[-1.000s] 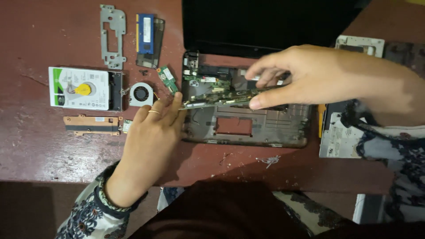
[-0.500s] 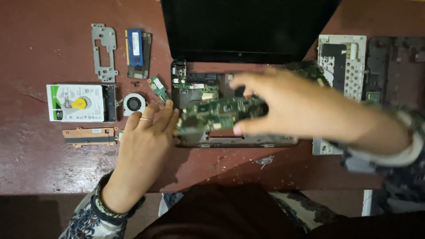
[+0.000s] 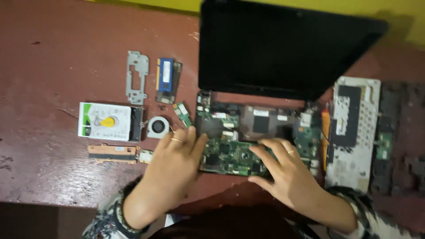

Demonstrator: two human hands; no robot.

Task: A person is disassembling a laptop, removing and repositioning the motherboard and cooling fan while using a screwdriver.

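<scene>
A green circuit board (image 3: pixel 230 157) lies over the front part of an opened laptop base (image 3: pixel 261 120). My left hand (image 3: pixel 172 170) grips the board's left edge with its fingertips. My right hand (image 3: pixel 287 177) lies over the board's right end, fingers spread across it and thumb at its front edge. The laptop's dark screen (image 3: pixel 283 48) stands open behind the base. Part of the board is hidden under my right hand.
On the red-brown table (image 3: pixel 53 66) to the left lie a hard drive (image 3: pixel 106 121), a small round fan (image 3: pixel 158 126), a metal bracket (image 3: pixel 137 77), a blue memory stick (image 3: pixel 166 79), a small green card (image 3: pixel 183 114) and a copper strip (image 3: pixel 113 152). A keyboard backplate (image 3: pixel 354 128) and a dark panel (image 3: pixel 398 137) lie to the right.
My right hand has brought the green board down and toward me, from above the laptop base to its front part. My left hand now grips the board's left edge.
</scene>
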